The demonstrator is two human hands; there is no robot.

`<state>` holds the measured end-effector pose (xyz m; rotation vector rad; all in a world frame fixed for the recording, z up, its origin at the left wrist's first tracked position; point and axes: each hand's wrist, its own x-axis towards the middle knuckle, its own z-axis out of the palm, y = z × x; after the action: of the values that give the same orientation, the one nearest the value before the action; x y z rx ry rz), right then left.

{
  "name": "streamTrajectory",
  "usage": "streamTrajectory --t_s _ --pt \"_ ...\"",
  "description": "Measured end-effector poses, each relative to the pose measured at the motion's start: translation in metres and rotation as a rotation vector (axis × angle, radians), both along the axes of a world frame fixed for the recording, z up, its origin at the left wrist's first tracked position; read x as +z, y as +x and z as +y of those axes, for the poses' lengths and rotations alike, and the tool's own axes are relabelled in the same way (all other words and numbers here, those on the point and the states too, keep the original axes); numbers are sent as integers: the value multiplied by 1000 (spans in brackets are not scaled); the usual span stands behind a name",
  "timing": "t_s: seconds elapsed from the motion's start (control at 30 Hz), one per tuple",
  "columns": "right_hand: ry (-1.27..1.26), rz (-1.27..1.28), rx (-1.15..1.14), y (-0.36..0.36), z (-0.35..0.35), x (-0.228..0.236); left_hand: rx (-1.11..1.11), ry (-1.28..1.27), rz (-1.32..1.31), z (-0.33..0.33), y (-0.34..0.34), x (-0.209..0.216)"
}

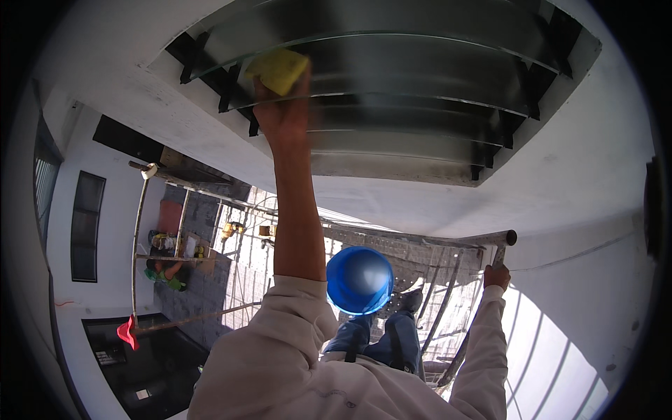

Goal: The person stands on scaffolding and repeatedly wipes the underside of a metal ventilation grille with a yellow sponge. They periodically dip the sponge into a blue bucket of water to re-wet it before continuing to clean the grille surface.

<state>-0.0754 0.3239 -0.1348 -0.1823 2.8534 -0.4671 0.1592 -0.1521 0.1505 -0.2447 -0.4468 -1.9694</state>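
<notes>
My left hand [281,115] reaches up to a window of frosted glass louvre slats [420,66]. Its fingers are closed on a yellow sponge [281,72], which lies against the slats near their left end; the hand is slightly blurred. Lower at the right, my right hand [497,278] is wrapped around a scaffold pole [499,256], just below the open end of a thick horizontal tube [500,239]. A blue bucket [360,280] is beneath me, beside my left sleeve and above my legs.
Scaffold rails [136,238] extend to the left, one end wrapped in red cloth [127,332]. My shoe [411,301] rests on the perforated scaffold deck [378,246]. Far below, a person in green [168,274] is near several tools. White walls [581,182] surround the window.
</notes>
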Motion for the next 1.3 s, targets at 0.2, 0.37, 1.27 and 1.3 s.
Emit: streamTrajectory --t_s 0.2,0.37,1.27,1.3 --pt "-20 6 -7 2 1 1 60 83 -40 12 -1 6" --pt "-48 -9 -4 2 1 4 -332 189 46 79 -98 -17" --pt "-58 -76 -51 3 0 6 -409 141 -385 127 -176 8" --pt "-34 -72 -49 4 0 6 -424 164 -358 124 -176 8"
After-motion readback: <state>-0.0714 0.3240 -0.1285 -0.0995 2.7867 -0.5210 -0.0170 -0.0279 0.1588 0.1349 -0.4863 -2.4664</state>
